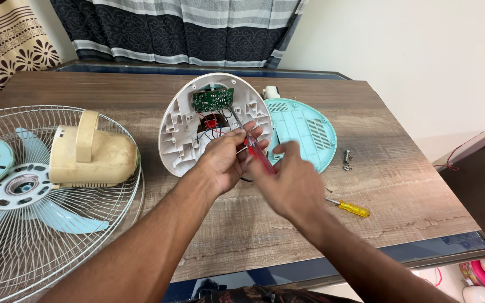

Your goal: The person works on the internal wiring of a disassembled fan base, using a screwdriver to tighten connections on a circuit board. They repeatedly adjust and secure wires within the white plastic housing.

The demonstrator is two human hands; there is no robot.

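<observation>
An open white fan base shell (178,132) stands tilted on the wooden table (399,185), showing a green circuit board (213,100) and red and blue wires inside. My left hand (225,160) grips the shell's lower edge, fingers curled by the wires. My right hand (290,182) holds a red-handled screwdriver (256,154), its metal shaft pointing up toward the circuit board. The right hand is blurred.
A turquoise base cover (304,132) lies right of the shell, with screws (347,160) beside it. A yellow screwdriver (352,209) rests near the right forearm. At left lie a wire fan guard (23,247), pale blue blades (63,219) and a cream motor housing (94,154).
</observation>
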